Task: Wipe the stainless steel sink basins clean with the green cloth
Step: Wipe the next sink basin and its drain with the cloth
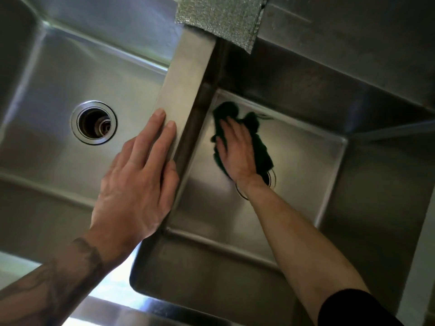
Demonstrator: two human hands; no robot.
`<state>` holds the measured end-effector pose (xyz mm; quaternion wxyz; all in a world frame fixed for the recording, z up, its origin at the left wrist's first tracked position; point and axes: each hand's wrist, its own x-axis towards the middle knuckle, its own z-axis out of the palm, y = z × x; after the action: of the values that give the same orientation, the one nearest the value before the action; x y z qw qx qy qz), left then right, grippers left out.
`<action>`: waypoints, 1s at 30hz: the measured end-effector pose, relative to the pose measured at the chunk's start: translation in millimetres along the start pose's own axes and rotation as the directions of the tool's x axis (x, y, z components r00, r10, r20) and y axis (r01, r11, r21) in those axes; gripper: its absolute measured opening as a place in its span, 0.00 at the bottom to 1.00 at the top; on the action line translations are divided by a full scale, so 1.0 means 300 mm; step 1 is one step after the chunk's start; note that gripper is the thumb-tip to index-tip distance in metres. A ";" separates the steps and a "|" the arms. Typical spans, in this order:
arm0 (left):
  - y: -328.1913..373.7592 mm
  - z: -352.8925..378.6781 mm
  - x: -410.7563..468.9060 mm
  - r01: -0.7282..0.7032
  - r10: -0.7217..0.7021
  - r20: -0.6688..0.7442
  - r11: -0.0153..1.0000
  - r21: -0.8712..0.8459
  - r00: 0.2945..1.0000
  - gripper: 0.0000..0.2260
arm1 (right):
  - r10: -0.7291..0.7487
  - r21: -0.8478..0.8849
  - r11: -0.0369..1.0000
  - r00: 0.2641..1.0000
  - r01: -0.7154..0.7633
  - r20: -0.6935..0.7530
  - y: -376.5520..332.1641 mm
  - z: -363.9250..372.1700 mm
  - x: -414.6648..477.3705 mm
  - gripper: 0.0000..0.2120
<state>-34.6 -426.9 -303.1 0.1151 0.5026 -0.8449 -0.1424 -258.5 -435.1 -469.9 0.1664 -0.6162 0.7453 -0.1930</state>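
Two stainless steel basins sit side by side, split by a flat steel divider [186,83]. My right hand [236,151] lies flat on the dark green cloth [260,142], pressing it against the floor of the right basin [306,165] near its far left corner. The cloth spreads out past my fingers and partly covers the right drain [270,178], which my wrist also hides. My left hand [138,175] rests flat with straight fingers on the divider, holding nothing. The left basin [54,74] shows an open round drain [94,122].
A silvery textured sheet [221,17] hangs over the back rim above the divider. The near rim of the sink [113,288] reflects bright light at the bottom left. Steep steel walls enclose both basins.
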 end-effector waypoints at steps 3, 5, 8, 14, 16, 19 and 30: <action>0.000 -0.001 -0.002 -0.003 0.003 -0.011 1.000 -0.008 1.000 0.25 | -0.058 -0.011 0.998 0.997 0.059 0.057 0.078 -0.035 -0.005 0.21; 0.001 0.000 0.000 -0.002 0.002 -0.014 1.000 -0.010 1.000 0.25 | 0.102 -0.002 0.995 0.991 -0.103 -0.085 0.177 -0.082 -0.040 0.20; -0.002 0.000 -0.001 -0.005 0.005 -0.011 1.000 -0.010 1.000 0.25 | 0.440 0.066 0.895 0.846 -0.442 -0.301 0.233 -0.123 -0.081 0.20; -0.001 0.001 -0.002 -0.011 0.011 -0.010 1.000 -0.013 1.000 0.25 | 0.195 0.001 0.981 0.979 -0.195 -0.067 0.070 -0.043 -0.013 0.24; -0.002 0.000 -0.002 -0.007 0.007 -0.014 1.000 -0.007 1.000 0.25 | 0.049 -0.017 0.999 0.996 -0.048 0.071 0.110 -0.057 -0.022 0.24; -0.005 0.002 0.000 -0.005 0.004 -0.012 1.000 -0.017 1.000 0.25 | 0.155 0.005 0.988 0.988 -0.155 0.007 0.227 -0.115 -0.079 0.23; -0.007 0.006 -0.003 -0.001 0.001 -0.008 1.000 -0.030 1.000 0.25 | 0.457 0.065 0.890 0.880 -0.452 -0.127 0.173 -0.092 -0.317 0.23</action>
<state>-33.1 -427.0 -305.7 0.1262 0.5010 -0.8424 -0.1531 -298.6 -330.7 -470.4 0.1648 -0.4064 0.8754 -0.2034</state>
